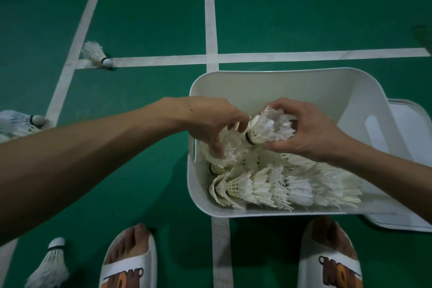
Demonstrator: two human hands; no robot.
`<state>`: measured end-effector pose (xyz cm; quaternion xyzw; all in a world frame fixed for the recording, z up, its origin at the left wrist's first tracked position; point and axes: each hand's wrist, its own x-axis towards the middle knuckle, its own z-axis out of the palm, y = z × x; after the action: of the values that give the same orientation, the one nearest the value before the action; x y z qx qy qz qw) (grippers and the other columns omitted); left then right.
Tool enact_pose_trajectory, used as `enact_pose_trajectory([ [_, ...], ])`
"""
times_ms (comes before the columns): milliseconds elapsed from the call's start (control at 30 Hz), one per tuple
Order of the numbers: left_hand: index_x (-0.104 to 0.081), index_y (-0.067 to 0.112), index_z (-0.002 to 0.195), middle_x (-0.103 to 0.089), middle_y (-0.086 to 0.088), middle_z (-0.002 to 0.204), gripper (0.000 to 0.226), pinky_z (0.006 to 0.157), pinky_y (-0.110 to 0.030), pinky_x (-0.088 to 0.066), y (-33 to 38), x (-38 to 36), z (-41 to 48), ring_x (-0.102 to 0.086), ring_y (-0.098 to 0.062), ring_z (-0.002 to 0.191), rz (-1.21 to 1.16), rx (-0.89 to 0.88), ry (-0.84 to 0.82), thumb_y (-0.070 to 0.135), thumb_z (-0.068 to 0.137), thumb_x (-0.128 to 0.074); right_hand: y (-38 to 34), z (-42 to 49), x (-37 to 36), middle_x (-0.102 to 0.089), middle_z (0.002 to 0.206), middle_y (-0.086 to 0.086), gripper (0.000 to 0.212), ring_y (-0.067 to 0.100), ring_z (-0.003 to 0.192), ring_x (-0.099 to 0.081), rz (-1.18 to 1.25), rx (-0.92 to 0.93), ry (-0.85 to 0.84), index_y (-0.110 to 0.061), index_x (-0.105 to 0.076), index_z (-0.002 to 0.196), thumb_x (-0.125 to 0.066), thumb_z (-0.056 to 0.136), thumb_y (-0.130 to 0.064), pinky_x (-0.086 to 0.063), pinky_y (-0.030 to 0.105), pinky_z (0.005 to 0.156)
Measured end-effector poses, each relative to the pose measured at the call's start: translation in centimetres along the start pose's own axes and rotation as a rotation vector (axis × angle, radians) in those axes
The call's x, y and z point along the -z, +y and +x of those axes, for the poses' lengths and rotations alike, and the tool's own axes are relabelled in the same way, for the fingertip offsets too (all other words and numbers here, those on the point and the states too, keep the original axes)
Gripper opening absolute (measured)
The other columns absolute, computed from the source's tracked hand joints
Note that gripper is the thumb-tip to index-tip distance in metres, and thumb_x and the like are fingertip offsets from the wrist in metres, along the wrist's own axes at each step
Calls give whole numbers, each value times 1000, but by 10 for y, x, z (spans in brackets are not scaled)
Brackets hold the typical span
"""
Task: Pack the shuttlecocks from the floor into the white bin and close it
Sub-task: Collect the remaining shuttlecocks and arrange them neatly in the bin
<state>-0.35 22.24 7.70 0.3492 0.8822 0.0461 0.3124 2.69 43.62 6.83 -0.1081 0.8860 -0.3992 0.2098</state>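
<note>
**Filling the bin, with strays left on the floor**

My right hand (304,128) is clamped round a short nested stack of white feather shuttlecocks (268,131), held over the bin. My left hand (215,121) curls its fingers into the feathers of the packed pile of shuttlecocks (280,184) beneath. The white rectangular plastic bin (268,72) looks to me roughly half full. Its flat white lid (413,138) lies on the green court floor (152,18) just beside it, so closing is not begun. At least three loose shuttlecocks (95,55) lie on the floor to my left, so I judge collecting unfinished.
</note>
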Motion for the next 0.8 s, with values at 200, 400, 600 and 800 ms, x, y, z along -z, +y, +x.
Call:
enact_pose_trajectory([
  [200, -52, 23, 119, -62, 4, 113, 57, 82, -29, -47, -1, 1, 4, -54, -13, 89, -40, 31, 24, 32, 71, -82, -7, 4, -13, -69, 96, -11, 52, 9, 87, -67, -6, 0, -32, -33, -63, 103, -88, 58, -33, -56, 40, 83],
  [400, -51, 22, 116, -63, 4, 109, 56, 82, -31, -48, -1, 1, 5, -55, -16, 91, -18, 52, 48, 36, 71, -81, -8, 3, -27, -61, 112, -12, 70, 4, 93, -52, -202, 5, 19, -31, -56, 127, -86, 64, -38, -46, 26, 81],
  [600, -47, 26, 122, -61, 6, 113, 60, 73, -28, -43, -1, 0, 5, -51, -15, 91, 4, 64, 47, 39, 72, -79, -9, -1, -11, -46, 140, -5, 104, 11, 107, -56, -251, -4, -97, -33, -34, 145, -76, 54, -63, -52, 41, 94],
  [800, -47, 26, 124, -61, 6, 116, 63, 74, -27, -42, -1, -1, 5, -51, -13, 93, -2, 67, 43, 40, 72, -79, -10, -3, -7, -59, 131, -6, 88, 6, 93, -64, -212, 47, -51, -22, -58, 130, -72, 51, -59, -57, 34, 86],
])
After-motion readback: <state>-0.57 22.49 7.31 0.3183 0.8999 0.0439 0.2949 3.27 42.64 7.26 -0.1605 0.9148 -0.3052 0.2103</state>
